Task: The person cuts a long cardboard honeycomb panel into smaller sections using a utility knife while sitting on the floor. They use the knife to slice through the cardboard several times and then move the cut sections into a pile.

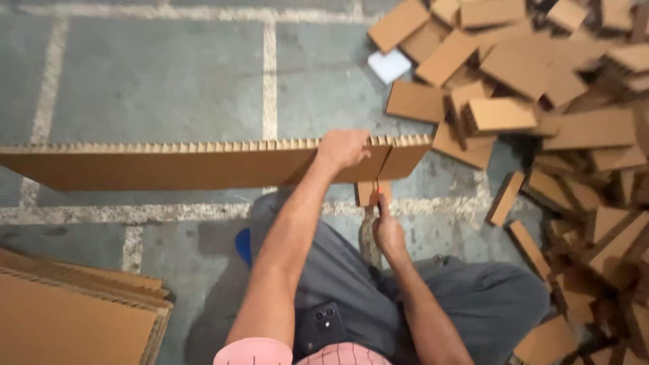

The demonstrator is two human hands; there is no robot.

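Note:
A long strip of thick honeycomb cardboard (169, 165) stands on its edge across the middle of the view. My left hand (343, 149) grips its top edge near the right end. My right hand (387, 228) is below the strip, shut on a thin orange-tipped tool, probably a knife, whose tip (379, 195) meets the strip's lower edge. A small cardboard piece (368, 194) hangs just under the strip beside the tool. I am seated with grey trousers; a dark phone (323, 324) rests on my lap.
A large heap of cut cardboard blocks (541, 88) covers the floor at the right, with a white piece (389, 65) among them. Stacked honeycomb sheets (74, 318) lie at bottom left. The floor (155, 74) is grey concrete with pale lines.

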